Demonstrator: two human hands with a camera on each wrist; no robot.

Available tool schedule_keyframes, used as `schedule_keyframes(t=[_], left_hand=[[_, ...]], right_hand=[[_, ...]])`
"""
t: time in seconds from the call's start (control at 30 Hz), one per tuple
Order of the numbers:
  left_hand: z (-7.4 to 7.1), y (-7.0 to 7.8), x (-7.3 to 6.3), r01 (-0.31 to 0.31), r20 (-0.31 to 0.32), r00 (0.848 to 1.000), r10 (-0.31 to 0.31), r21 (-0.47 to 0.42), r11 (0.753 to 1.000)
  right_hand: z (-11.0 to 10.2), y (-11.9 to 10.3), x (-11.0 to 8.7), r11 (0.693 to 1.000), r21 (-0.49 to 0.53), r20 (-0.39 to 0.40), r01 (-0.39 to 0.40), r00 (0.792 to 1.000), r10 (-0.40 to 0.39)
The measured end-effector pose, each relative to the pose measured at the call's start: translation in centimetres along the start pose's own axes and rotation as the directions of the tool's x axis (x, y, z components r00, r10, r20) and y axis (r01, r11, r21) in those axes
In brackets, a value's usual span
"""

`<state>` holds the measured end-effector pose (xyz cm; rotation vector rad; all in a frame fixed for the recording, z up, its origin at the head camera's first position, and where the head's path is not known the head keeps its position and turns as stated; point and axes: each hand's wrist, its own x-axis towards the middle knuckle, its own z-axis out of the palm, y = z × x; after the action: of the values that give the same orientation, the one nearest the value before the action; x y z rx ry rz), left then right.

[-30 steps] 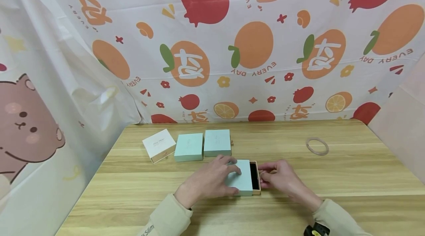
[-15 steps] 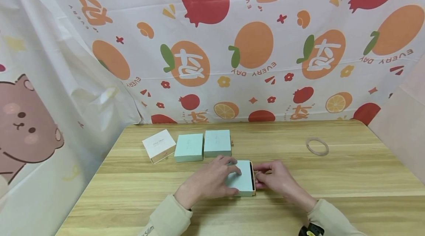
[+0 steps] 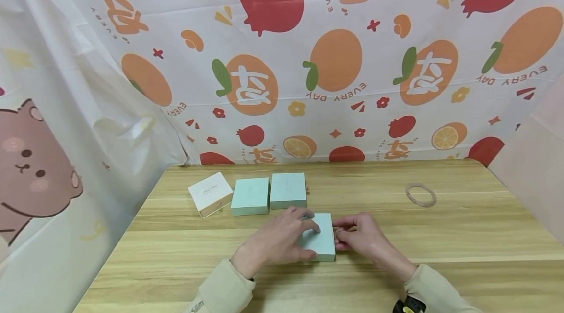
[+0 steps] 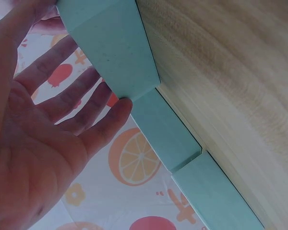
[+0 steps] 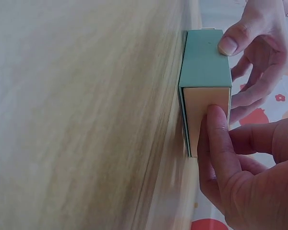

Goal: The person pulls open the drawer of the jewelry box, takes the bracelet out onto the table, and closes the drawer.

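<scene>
A mint-green drawer box point(image 3: 324, 239) lies flat on the table in front of me. My left hand point(image 3: 282, 237) holds its sleeve from the left, thumb along the near side and fingers spread over the top and far edge. At the right end my right hand point(image 3: 363, 238) presses the orange-tan drawer front point(image 5: 209, 99) with its fingertips, as the right wrist view shows. That front sits about level with the sleeve's edge. The inside of the box is hidden.
Behind the hands stand two more mint boxes point(image 3: 250, 196) side by side, the right-hand one with a small brown tab point(image 3: 308, 190). A tilted white box point(image 3: 210, 192) is left of them. A pale ring point(image 3: 434, 200) lies at the right of the wooden table point(image 3: 440, 239).
My right hand has moved left, sliding the drawer into the sleeve; its dark interior, visible a second ago, is now covered. The left hand has stayed on the box.
</scene>
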<state>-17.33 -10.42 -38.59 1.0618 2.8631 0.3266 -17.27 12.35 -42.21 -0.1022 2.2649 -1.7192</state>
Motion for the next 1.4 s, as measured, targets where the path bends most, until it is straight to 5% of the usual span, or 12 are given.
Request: schedule_keyframes(t=[0.6, 0.9, 1.4], left_hand=[[0.0, 0.3, 0.0, -0.018, -0.007, 1.000, 0.018, 0.063, 0.998], [-0.1, 0.6, 0.3, -0.027, -0.017, 0.999, 0.028, 0.080, 0.996], [0.9, 3.0, 6.8, -0.021, -0.028, 0.999, 0.021, 0.013, 1.000]], right_hand=[[-0.1, -0.2, -0.1, 0.999, 0.023, 0.022, -0.022, 1.000, 0.022], [-2.7, 0.1, -1.4, 0.997, 0.041, 0.047, -0.059, 0.997, 0.057], [-12.1, 2.3, -3.7, 0.994, -0.096, -0.143, -0.057, 0.989, 0.043]])
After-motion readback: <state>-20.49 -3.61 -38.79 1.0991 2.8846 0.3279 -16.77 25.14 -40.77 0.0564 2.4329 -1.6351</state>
